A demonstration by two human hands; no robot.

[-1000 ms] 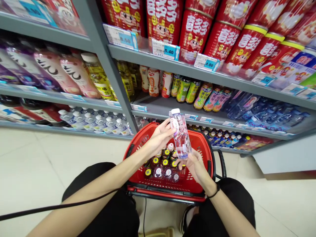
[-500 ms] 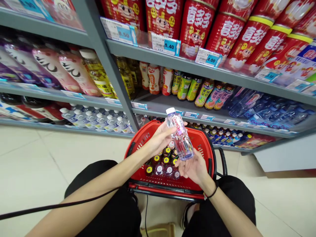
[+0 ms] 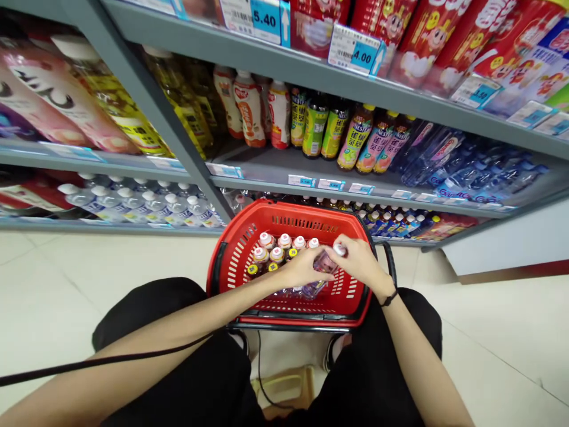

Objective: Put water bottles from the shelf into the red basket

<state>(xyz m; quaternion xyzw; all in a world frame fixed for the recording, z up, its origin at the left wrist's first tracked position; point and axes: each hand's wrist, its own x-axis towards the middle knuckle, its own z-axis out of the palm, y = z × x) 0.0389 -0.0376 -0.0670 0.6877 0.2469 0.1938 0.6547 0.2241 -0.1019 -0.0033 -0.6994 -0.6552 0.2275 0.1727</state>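
Observation:
A clear water bottle (image 3: 326,264) with a white cap is tilted down into the red shopping basket (image 3: 364,237), its lower part amid the basket's contents. My right hand (image 3: 361,261) grips it near the cap. Around its body curve the fingers and thumb of my left hand (image 3: 306,267), partly hiding it. Beside them in the basket stand several bottles with white caps (image 3: 285,241) and several dark ones with yellow caps (image 3: 252,270). My left forearm passes over the basket's near left side.
Shelves of drinks rise behind the basket, with tea bottles (image 3: 355,139), lying water bottles (image 3: 433,151) and price tags (image 3: 358,53). A black cable (image 3: 106,359) crosses my left arm. Below, a yellowish stool (image 3: 284,385) stands between my feet.
Both hands have lowered the water bottle from above the basket into its right side. My right hand has moved from the bottle's base to near its cap. The view has tipped downward.

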